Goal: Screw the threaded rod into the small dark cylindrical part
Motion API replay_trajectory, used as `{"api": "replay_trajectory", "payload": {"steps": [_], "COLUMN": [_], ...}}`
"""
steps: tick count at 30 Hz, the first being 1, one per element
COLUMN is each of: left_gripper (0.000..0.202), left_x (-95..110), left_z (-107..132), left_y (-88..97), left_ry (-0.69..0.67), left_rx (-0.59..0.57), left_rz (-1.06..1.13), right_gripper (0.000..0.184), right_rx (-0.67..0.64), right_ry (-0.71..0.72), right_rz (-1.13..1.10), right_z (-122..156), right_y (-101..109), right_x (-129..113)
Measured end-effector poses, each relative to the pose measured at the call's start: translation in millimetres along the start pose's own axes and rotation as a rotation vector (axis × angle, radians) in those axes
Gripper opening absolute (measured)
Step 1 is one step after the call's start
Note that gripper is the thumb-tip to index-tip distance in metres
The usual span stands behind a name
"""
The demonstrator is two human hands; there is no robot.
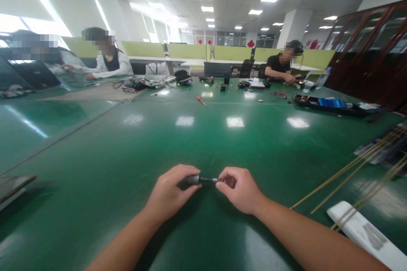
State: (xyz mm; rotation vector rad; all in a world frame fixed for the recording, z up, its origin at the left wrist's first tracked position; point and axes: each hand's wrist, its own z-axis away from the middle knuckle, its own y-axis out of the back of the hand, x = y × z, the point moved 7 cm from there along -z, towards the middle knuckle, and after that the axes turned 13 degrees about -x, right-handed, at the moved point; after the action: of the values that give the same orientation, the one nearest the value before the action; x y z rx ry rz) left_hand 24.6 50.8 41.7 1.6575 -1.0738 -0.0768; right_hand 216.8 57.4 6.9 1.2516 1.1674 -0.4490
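Just above the green tabletop, my left hand [168, 192] is closed around a short dark cylinder [193, 179], thumb below and fingers above. A thin metal shaft [208, 179] sticks out of the cylinder toward the right, lying about level. My right hand [243, 190] pinches the far end of that shaft between thumb and curled fingers. Whatever else the right fingers cover is hidden, and the exact kind of part is too small to make out.
Long thin yellowish rods [337, 173] and a white elongated object [365, 230] lie at the right. A red screwdriver [201, 100] rests farther back. Cables, dark parts and a black tray [337, 110] line the far side, where several people sit. A flat object [14, 188] is at the left edge.
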Motion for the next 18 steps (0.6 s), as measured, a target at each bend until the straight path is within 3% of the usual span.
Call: {"api": "replay_trajectory", "payload": {"steps": [10, 14, 18], "left_gripper": [0.023, 0.034, 0.052], "left_x": [-10, -23, -45], "left_z": [3, 4, 15], "left_y": [2.2, 22.5, 48.4], "left_ry": [0.071, 0.301, 0.607], "left_rx": [-0.010, 0.122, 0.214], "left_rz": [-0.034, -0.106, 0.012], "right_gripper": [0.009, 0.021, 0.046], "right_rx": [0.006, -0.016, -0.021], "right_ry": [-0.018, -0.076, -0.093], "right_rz": [-0.052, -0.281, -0.450], "right_z": [-1, -6, -12], "right_y": [-1, -5, -8], "right_x": [6, 22, 34]}}
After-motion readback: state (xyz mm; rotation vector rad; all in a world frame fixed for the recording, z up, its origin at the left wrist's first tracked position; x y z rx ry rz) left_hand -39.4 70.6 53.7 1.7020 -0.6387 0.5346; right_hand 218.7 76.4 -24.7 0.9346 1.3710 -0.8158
